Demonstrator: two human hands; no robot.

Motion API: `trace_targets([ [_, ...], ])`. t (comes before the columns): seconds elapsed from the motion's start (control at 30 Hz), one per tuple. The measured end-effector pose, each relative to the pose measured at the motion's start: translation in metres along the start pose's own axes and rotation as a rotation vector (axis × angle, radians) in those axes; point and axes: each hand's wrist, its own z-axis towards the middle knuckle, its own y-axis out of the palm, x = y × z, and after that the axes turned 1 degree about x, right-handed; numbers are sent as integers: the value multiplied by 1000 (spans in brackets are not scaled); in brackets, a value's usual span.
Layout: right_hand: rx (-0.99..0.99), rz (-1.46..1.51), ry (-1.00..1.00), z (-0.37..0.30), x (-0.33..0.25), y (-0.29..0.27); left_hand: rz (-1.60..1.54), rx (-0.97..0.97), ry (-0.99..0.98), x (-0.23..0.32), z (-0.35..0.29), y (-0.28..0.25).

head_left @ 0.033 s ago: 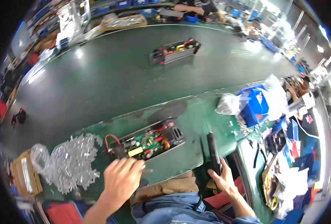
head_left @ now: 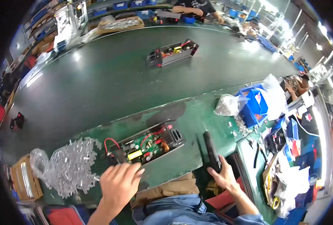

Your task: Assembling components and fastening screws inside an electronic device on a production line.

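Observation:
In my right hand [head_left: 224, 175] is a black electric screwdriver [head_left: 210, 148]; its thin bit points away from me over the green bench. My left hand [head_left: 118, 184] hovers at the near left corner of an open electronic device [head_left: 148, 144], fingers curled down. Whatever those fingers may hold is hidden. The device has a dark case, a green circuit board, a yellow part and red wires. A dark part [head_left: 118, 154] at its left end is partly covered by the hand. To the left lies a pile of small shiny clear or silvery pieces [head_left: 74, 163], spilling from a plastic bag [head_left: 40, 161].
A similar open device [head_left: 172, 53] sits on the wide dark-green surface beyond. Blue bins [head_left: 253, 108], a clear bag [head_left: 228, 105] and small metal parts [head_left: 241, 125] stand at right, with pliers [head_left: 257, 154] nearer. A cardboard box [head_left: 22, 176] is at left. Other people work farther off.
My left hand has drawn slightly left and nearer to me, away from the device. The screwdriver in my right hand has shifted a little to the left.

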Motion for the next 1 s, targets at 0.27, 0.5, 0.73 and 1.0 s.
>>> trace_targets([
  [0.27,223,-431,-709,255,-89,-24,-73,602,-629,-53,-125,39],
  [0.5,426,-769,-1079,537,-102,3,-256,194,-835,-69,-159,54],
  [0.73,67,-796,-1121,562,-125,-14,51,169,-627,-78,-135,57],
  [1.0,116,-843,-694,312,-138,-7,-97,232,-797,-70,-114,60],
])
